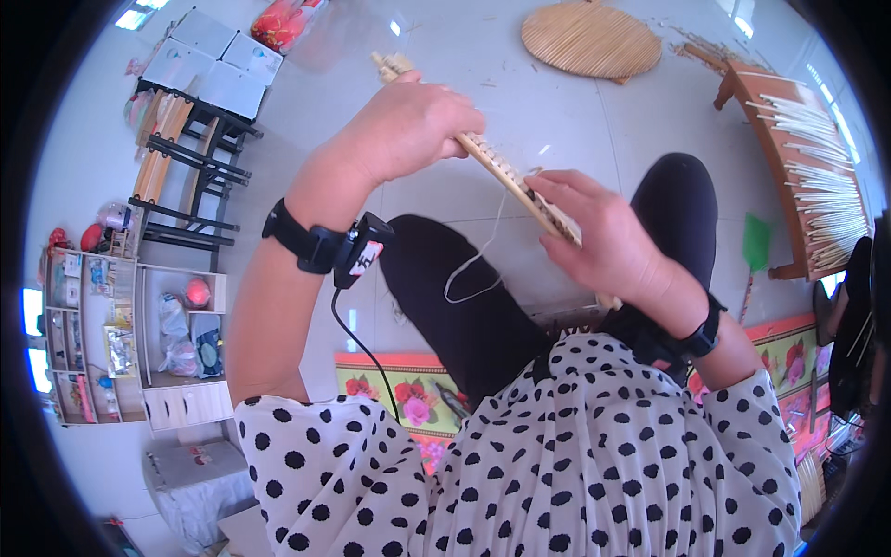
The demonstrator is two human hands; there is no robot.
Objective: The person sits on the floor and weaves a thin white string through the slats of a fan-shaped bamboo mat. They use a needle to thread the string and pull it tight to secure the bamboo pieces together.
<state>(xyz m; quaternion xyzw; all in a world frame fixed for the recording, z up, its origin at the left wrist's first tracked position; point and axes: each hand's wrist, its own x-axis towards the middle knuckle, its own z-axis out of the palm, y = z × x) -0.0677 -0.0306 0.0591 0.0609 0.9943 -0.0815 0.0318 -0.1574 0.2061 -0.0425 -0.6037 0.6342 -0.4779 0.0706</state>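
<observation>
My left hand (428, 125) is closed round the upper part of a narrow bundle of wooden sticks (511, 177), bound with pale cord, that slants down to the right in front of me. The upper end of the bundle sticks out beyond this hand. My right hand (592, 223) grips the lower part, its thumb below and its fingers over the top. A loose loop of thin cord (452, 289) hangs from the bundle between the hands, over my knee. Part of the bundle is hidden behind the right hand.
A round mat of sticks (592, 38) lies on the tiled floor. At the right, many thin pale sticks (828, 202) lie on a wooden bench (773, 150), near a green fly swatter (755, 240). Shelves (143, 334) and a black metal rack (198, 174) stand at the left.
</observation>
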